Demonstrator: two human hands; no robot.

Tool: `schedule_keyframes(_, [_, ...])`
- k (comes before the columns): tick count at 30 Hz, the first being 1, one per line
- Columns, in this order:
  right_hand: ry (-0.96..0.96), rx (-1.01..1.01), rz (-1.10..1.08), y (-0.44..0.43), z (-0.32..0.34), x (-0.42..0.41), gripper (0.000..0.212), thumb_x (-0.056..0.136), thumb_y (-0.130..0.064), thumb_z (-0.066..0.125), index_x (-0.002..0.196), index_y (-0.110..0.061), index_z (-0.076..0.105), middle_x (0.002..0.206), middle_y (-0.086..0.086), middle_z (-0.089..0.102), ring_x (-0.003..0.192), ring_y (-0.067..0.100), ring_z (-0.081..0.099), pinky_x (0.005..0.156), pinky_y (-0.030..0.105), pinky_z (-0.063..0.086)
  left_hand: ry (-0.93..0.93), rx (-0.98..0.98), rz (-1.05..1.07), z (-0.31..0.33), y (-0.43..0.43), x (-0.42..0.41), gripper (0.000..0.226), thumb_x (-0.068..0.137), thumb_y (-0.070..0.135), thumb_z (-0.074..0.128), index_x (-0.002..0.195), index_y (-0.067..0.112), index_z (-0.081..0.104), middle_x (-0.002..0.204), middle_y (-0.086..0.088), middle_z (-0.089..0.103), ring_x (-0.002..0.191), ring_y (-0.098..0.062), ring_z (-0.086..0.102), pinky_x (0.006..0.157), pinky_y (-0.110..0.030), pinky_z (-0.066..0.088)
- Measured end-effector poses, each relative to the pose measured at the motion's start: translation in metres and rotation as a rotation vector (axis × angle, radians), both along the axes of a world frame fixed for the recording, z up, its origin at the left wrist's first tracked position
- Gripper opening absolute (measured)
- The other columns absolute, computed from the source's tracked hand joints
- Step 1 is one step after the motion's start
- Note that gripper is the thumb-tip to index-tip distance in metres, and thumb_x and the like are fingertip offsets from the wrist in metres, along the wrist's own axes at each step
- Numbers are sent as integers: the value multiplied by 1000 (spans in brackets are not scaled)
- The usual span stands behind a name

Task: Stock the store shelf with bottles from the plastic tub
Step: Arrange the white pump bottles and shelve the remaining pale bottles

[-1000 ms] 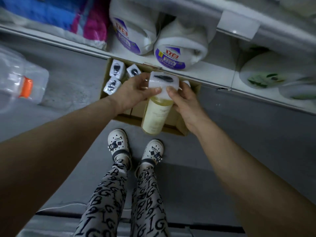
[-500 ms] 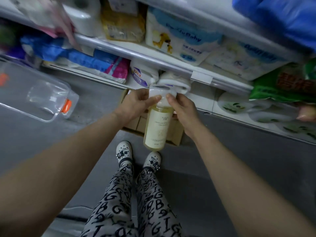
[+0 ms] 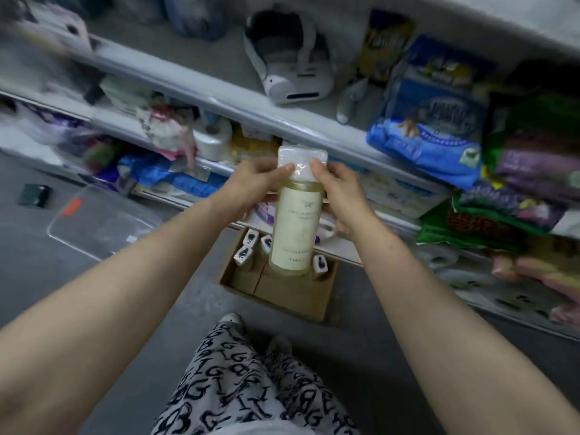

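Grey store shelving (image 3: 238, 103) slants across the top of the view. Its tiers are crowded with soft packs, a blue package (image 3: 430, 127) and a toilet roll (image 3: 213, 139), much of it blurred. Below it is the grey floor (image 3: 376, 340), where a clear plastic tub (image 3: 103, 224) with an orange latch lies at the left, well apart from the hands. Just in front of the lowest shelf a cardboard box (image 3: 282, 296) sits on the floor, with several bottles (image 3: 243, 256) with wrapped caps standing in it. Above that box a tall bottle (image 3: 295, 227) of pale yellow liquid with a cream label hangs upright in the air, its white wrapped cap level with a middle shelf edge. The left hand (image 3: 251, 186) and the right hand (image 3: 342, 196) grip it from either side near the top. The fingers (image 3: 329, 175) curl round its shoulder, and both thumbs (image 3: 284, 168) press on the cap wrapping.
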State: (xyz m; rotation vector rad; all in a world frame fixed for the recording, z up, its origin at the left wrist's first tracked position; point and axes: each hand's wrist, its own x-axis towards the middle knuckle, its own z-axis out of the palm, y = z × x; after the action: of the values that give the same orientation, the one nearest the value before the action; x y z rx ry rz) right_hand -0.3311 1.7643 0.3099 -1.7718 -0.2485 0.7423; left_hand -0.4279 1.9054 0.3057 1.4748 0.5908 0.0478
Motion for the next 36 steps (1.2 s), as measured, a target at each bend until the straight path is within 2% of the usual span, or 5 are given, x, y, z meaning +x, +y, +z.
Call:
schedule_keyframes(10, [-87,18,179,65,113,-24,26,95,-41,64,107,-19,66,100,-1,74,83,16,72,61,28,59,-72,84,238,102,45,-44,27,98,32,59,108,9,70,101,-8,75,89,-19,72,74,-28,59])
schedule_keyframes(14, [-115,29,210,107,144,-49,45,90,-50,68,118,-15,64,102,-1,74,86,18,73,66,33,60,-92,135,322,133,80,-75,27,97,37,60,103,13,70,91,-1,75,82,-17,72,60,-21,54])
schedule_keyframes(17, [-134,36,228,145,158,-72,58,79,-61,70,119,-19,65,106,-1,74,92,21,73,81,46,61,-118,164,358,148,113,-99,33,96,38,60,109,9,69,100,-8,75,93,-24,73,75,-31,60])
schedule_keyframes(25, [-170,105,289,262,190,-147,44,90,-48,68,117,-13,65,105,5,74,94,25,73,84,49,60,-165,193,411,184,222,-184,30,97,34,60,112,9,67,98,-5,74,73,-8,72,61,-20,55])
schedule_keyframes(36, [-180,200,294,388,220,-225,46,90,-44,69,118,-8,65,104,7,75,93,26,73,85,49,60,-201,257,410,218,346,-265,33,96,37,60,111,10,69,93,-2,75,73,-11,72,61,-22,55])
